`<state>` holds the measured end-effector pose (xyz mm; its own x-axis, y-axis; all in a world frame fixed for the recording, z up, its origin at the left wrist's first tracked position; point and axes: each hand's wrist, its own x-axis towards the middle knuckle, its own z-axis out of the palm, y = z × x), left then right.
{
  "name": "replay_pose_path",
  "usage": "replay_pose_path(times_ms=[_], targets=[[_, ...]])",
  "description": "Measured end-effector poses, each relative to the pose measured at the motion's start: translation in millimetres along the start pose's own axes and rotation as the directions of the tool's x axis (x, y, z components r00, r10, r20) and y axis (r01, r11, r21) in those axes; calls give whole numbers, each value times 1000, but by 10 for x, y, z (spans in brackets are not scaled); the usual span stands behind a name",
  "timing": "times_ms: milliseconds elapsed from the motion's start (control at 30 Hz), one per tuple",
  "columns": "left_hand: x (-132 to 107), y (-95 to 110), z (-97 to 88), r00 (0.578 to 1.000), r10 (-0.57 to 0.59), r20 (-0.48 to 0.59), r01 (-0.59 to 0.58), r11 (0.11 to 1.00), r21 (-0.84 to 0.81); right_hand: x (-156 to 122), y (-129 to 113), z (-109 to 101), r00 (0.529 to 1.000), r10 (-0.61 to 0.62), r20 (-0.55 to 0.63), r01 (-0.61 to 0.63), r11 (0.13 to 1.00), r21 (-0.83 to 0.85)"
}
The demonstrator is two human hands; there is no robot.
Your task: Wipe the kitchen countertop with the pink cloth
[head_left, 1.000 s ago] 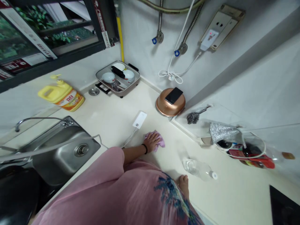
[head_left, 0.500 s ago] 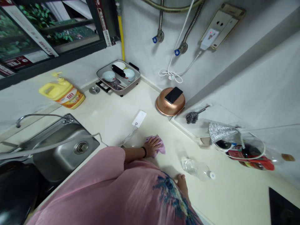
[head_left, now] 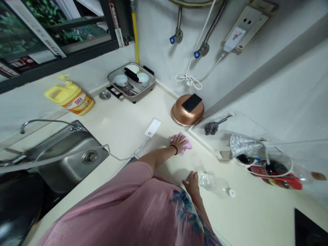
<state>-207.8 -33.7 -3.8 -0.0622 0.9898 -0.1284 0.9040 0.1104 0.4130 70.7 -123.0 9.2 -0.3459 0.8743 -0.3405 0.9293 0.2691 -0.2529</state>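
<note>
My left hand lies flat with its fingers spread on a pink cloth, pressing it against the white countertop. A dark bead bracelet is round that wrist. Close to my body, my right hand has its thumb apart from the fingers and holds nothing that I can see. Beside its fingertips a clear plastic bottle with a white cap lies on its side. Whether the fingers touch the bottle I cannot tell.
A white device with a cable rests left of the cloth. Behind it are a copper-coloured bowl with a phone on top and a pan holding bowls. A sink and yellow detergent jug are left; a scrubber is right.
My left hand and the cloth have slid away from my body and to the right, toward the copper-coloured bowl. My right hand has come forward beside the bottle's base.
</note>
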Motion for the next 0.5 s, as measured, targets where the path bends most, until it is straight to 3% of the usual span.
replay_pose_path(times_ms=[100, 200, 367, 433, 500], targets=[[-198, -13, 85, 997, 59, -46, -58, 998, 20, -20, 19, 32, 998, 9, 58, -9, 1000, 9], [-647, -77, 249, 983, 170, -74, -166, 984, 64, -11, 41, 49, 999, 9, 50, -12, 998, 56], [-1388, -147, 534, 897, 437, -70, -430, 898, 94, -1, 111, 57, 999, -16, 52, 9, 993, 117], [-1478, -133, 590, 863, 502, -58, -497, 863, 88, -2, 120, 51, 998, -13, 61, 5, 992, 129], [-1388, -85, 588, 843, 536, -53, -532, 844, 70, -5, 111, 39, 998, -8, 64, -1, 991, 132]])
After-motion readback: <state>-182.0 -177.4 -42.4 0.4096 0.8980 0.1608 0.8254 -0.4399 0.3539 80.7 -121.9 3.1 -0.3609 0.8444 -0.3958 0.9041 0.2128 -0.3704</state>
